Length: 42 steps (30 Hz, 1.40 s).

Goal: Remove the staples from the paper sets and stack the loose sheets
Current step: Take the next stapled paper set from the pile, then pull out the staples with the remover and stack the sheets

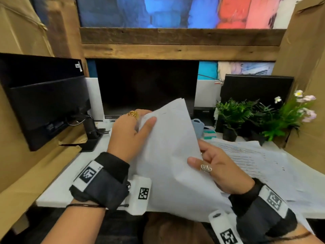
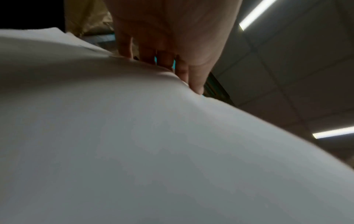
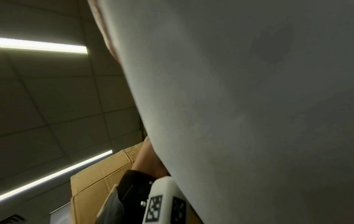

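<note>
Hands at work: the left hand [image 1: 129, 132] pinches the top-left corner of a paper set [image 1: 173, 161], thumb on the near face and fingers curled behind, while the right hand [image 1: 217, 170] clamps the set's right edge, thumb in front. The set is held upright in the air over the white desk [image 1: 58, 189], blank side toward the head camera. Printed sheets [image 1: 260, 161] lie spread on the desk to the right, near the potted plants [image 1: 246, 118], and appear to be loose pages already freed, though they look fanned rather than squared into 1 stack. No staple can be made out at the pinched corner, so whether this set is still bound cannot be told; by this judgement the job is partway, with this set and a final tidy stacking left. Text on the sheets is too small to read; wristbands carry square coded markers, and a monitor [image 1: 44, 101] sticker is illegible.
</note>
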Tool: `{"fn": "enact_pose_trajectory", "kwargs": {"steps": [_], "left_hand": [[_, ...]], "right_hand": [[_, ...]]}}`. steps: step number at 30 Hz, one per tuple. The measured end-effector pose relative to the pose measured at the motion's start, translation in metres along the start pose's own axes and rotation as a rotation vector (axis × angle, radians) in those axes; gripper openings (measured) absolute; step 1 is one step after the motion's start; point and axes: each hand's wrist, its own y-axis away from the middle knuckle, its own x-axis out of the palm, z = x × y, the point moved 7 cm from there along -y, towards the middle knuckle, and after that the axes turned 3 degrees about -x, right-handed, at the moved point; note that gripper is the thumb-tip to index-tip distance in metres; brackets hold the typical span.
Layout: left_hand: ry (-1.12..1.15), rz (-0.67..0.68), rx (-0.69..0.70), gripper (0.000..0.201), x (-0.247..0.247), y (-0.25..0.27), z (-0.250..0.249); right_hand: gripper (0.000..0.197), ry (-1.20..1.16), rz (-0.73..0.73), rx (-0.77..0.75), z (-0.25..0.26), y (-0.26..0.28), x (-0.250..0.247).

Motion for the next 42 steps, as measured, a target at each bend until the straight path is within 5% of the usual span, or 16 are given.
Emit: {"fn": "enact_pose_trajectory", "kwargs": {"steps": [2,5,9,12,16,21,28,32,42], "left_hand": [[0.020,-0.036,-0.006,0.010,-0.019,0.001,0.006],[-0.012,-0.047,-0.047,0.013,-0.039,0.005,0.024],[-0.141,0.017,-0.086,0.015,-0.038,0.017,0.054],[-0.215,0.070,-0.089,0.016,-0.030,0.027,0.070],[-0.249,0.110,-0.121,0.016,-0.017,0.036,0.083],[-0.327,0.134,-0.165,0.021,-0.001,0.047,0.093],[-0.468,0.210,-0.129,0.020,0.016,0.059,0.093],[-0.484,0.217,-0.090,0.018,0.020,0.062,0.088],[-0.417,0.127,0.023,0.021,0.024,0.075,0.058]], "right_hand": [[0.034,-0.069,0.042,0.039,-0.007,-0.004,0.017],[0.027,0.015,-0.036,0.147,-0.026,-0.020,0.021],[0.033,0.862,-0.236,0.285,-0.079,-0.058,-0.022],[0.049,1.289,0.043,0.583,-0.127,-0.073,-0.024],[0.047,1.342,0.254,0.759,-0.164,-0.074,-0.011],[0.050,1.089,0.044,0.786,-0.165,-0.067,-0.016],[0.049,0.013,-0.633,0.423,-0.140,-0.063,-0.020],[0.021,-0.461,-0.614,0.271,-0.118,-0.060,-0.002],[0.042,-0.544,-0.843,0.243,-0.123,-0.031,-0.003]]}}
